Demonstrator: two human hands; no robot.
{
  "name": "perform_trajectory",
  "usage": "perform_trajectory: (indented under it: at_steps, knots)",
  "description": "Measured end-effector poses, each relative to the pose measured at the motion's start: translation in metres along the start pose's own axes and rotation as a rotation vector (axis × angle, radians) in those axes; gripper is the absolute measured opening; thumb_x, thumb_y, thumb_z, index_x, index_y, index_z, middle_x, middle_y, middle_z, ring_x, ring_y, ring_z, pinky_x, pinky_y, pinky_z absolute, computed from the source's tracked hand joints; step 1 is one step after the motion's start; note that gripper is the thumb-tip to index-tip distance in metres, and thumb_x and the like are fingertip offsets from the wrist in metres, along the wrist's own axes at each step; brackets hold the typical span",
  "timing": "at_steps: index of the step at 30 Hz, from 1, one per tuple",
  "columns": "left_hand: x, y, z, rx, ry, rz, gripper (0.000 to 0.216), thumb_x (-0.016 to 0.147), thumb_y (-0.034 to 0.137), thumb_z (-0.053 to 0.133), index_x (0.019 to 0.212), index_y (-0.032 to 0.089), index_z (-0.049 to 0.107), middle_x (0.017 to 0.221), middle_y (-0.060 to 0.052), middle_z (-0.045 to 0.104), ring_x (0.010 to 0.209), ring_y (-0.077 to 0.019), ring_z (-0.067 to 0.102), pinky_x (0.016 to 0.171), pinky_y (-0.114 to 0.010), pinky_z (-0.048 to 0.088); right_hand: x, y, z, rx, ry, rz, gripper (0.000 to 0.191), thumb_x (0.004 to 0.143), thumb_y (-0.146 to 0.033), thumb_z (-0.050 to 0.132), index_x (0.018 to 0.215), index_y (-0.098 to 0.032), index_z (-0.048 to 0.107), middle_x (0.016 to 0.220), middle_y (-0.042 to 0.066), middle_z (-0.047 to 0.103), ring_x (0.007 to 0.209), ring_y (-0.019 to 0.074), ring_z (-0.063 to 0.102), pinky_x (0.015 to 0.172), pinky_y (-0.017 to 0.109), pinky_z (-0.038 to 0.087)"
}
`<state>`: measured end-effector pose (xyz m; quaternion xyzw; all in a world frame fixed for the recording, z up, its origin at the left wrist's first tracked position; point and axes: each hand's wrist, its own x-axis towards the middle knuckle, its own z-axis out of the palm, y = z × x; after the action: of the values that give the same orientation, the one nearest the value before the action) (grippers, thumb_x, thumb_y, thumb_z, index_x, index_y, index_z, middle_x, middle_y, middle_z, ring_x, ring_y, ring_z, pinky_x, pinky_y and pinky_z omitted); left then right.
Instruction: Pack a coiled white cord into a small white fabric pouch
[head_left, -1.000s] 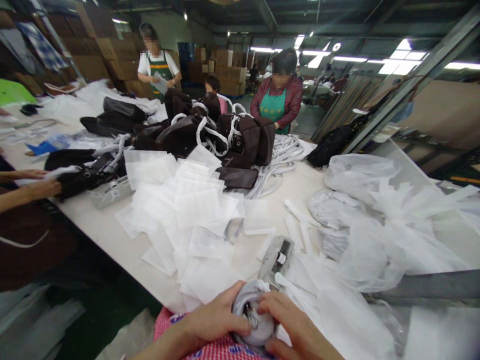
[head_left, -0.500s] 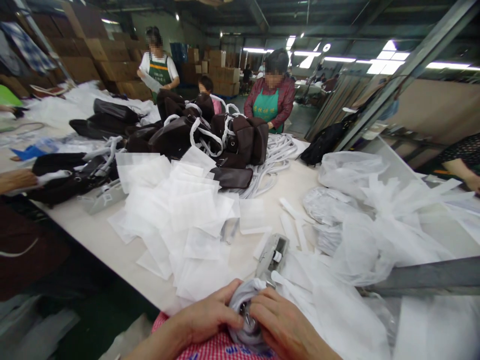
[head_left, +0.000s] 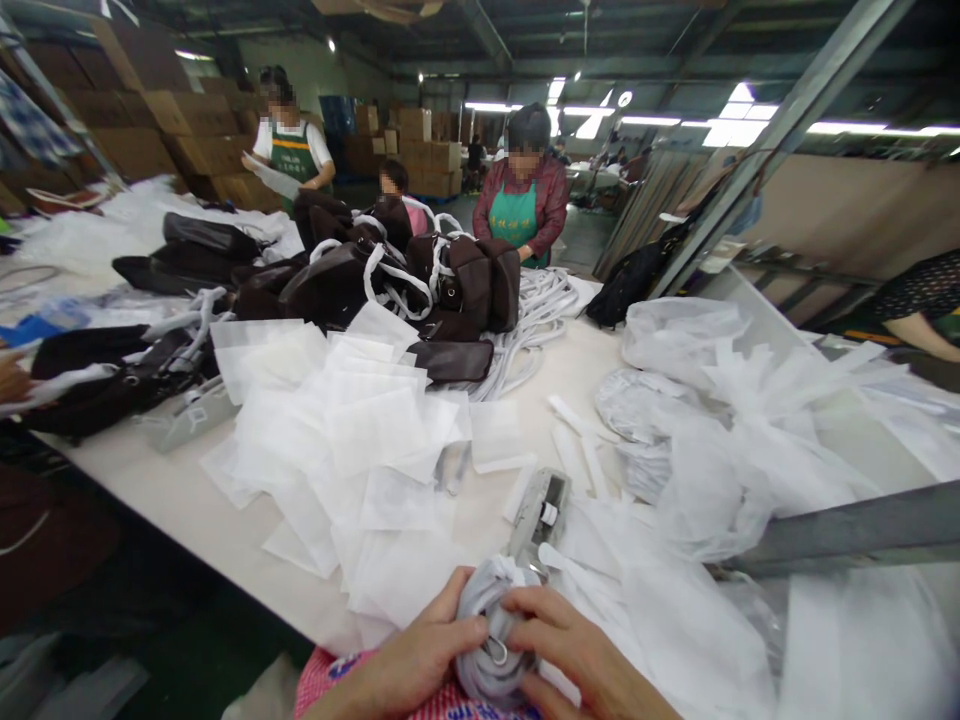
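A coiled bag strap, wrapped in pale grey-white covering, is held upright at the near table edge, above a red checked cloth. My left hand grips its left side, thumb across the front. Around its right side curl the fingers of my right hand, with fingertips at the coil's middle. A small metal piece shows in that middle. Just beyond the coil lies a grey tape dispenser. Thin white sheets are spread in a loose pile to the left of it.
Dark brown bags with wrapped handles are heaped farther back, beside a bundle of pale straps. Clear plastic bags fill the right side, near a metal bar. Two people in green aprons stand across the table.
The coil has turned in my hands, showing more of its round front. My right fingers have spread a little. The whole view has shifted slightly, moving the scene left.
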<state>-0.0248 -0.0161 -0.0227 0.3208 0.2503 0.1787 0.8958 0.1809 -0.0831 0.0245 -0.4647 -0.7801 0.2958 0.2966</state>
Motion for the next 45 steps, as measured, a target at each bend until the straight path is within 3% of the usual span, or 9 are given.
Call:
perform_trajectory:
  at_steps: [5, 9, 13, 17, 21, 26, 33, 40, 45]
  knots:
    - [0.005, -0.008, -0.002, -0.053, -0.034, 0.026, 0.046, 0.083, 0.032, 0.071, 0.124, 0.019, 0.053, 0.11, -0.003, 0.057, 0.098, -0.014, 0.052, 0.084, -0.027, 0.04, -0.009, 0.012, 0.014, -0.076, 0.093, 0.032, 0.034, 0.077, 0.001, 0.055, 0.103, -0.022, 0.055, 0.123, 0.009, 0.062, 0.115, 0.0161, 0.061, 0.1, 0.022, 0.051]
    - [0.011, -0.016, -0.002, -0.189, -0.082, 0.033, 0.046, 0.08, 0.029, 0.074, 0.12, 0.018, 0.055, 0.107, -0.003, 0.057, 0.091, -0.0117, 0.054, 0.079, -0.025, 0.04, -0.004, 0.005, 0.013, -0.139, -0.08, 0.137, 0.024, 0.083, -0.006, 0.061, 0.102, -0.02, 0.06, 0.117, 0.009, 0.065, 0.106, 0.0204, 0.062, 0.092, 0.03, 0.055]
    - [0.013, -0.017, -0.001, -0.123, -0.031, 0.0, 0.047, 0.078, 0.026, 0.072, 0.121, 0.018, 0.054, 0.107, -0.004, 0.061, 0.094, -0.0144, 0.057, 0.082, -0.027, 0.042, 0.004, -0.007, 0.003, -0.245, -0.205, 0.195, 0.016, 0.083, -0.009, 0.063, 0.093, -0.021, 0.062, 0.11, 0.005, 0.065, 0.099, 0.0223, 0.059, 0.085, 0.033, 0.053]
    - [0.011, -0.011, 0.003, -0.023, 0.06, -0.031, 0.043, 0.072, 0.023, 0.07, 0.112, 0.019, 0.055, 0.1, 0.0, 0.06, 0.088, -0.0128, 0.054, 0.079, -0.027, 0.041, 0.002, -0.008, 0.003, -0.227, -0.168, 0.169, 0.018, 0.083, -0.01, 0.06, 0.096, -0.021, 0.062, 0.111, 0.006, 0.065, 0.101, 0.0223, 0.057, 0.089, 0.034, 0.051]
    - [0.007, -0.008, 0.005, 0.05, 0.054, -0.034, 0.046, 0.077, 0.027, 0.066, 0.12, 0.021, 0.051, 0.109, -0.002, 0.06, 0.096, -0.0153, 0.054, 0.084, -0.03, 0.042, -0.005, -0.002, 0.01, -0.241, -0.166, 0.228, 0.025, 0.083, -0.011, 0.058, 0.106, -0.019, 0.063, 0.111, 0.009, 0.064, 0.101, 0.0238, 0.058, 0.085, 0.035, 0.052]
    - [0.006, -0.003, 0.006, 0.223, 0.12, -0.026, 0.042, 0.072, 0.021, 0.061, 0.114, 0.017, 0.054, 0.107, -0.003, 0.062, 0.097, -0.0174, 0.054, 0.087, -0.033, 0.043, -0.01, 0.002, 0.017, -0.266, -0.125, 0.247, 0.017, 0.081, -0.01, 0.059, 0.096, -0.017, 0.062, 0.105, 0.008, 0.064, 0.097, 0.0242, 0.059, 0.08, 0.035, 0.052]
    - [0.012, 0.008, 0.023, 0.26, 0.265, -0.039, 0.046, 0.055, 0.025, 0.064, 0.099, 0.015, 0.053, 0.088, -0.002, 0.062, 0.086, -0.0185, 0.053, 0.079, -0.032, 0.043, -0.013, 0.007, 0.023, -0.242, -0.08, 0.273, 0.015, 0.077, -0.009, 0.062, 0.088, -0.019, 0.06, 0.103, 0.006, 0.064, 0.096, 0.0229, 0.06, 0.08, 0.034, 0.052]
    - [0.016, 0.003, 0.015, 0.239, 0.328, -0.072, 0.05, 0.049, 0.02, 0.063, 0.098, 0.013, 0.057, 0.09, -0.003, 0.066, 0.087, -0.0203, 0.057, 0.078, -0.032, 0.045, -0.015, 0.016, 0.031, -0.156, 0.029, 0.252, 0.019, 0.072, -0.006, 0.061, 0.085, -0.019, 0.057, 0.097, 0.005, 0.062, 0.09, 0.0195, 0.06, 0.076, 0.03, 0.05]
    - [0.018, -0.006, 0.014, 0.122, 0.42, -0.069, 0.041, 0.05, 0.022, 0.066, 0.089, 0.014, 0.06, 0.08, -0.001, 0.066, 0.076, -0.0164, 0.056, 0.069, -0.029, 0.043, -0.014, 0.018, 0.031, -0.116, 0.012, 0.266, 0.023, 0.071, -0.002, 0.065, 0.086, -0.018, 0.057, 0.096, 0.006, 0.059, 0.091, 0.0202, 0.059, 0.078, 0.031, 0.049]
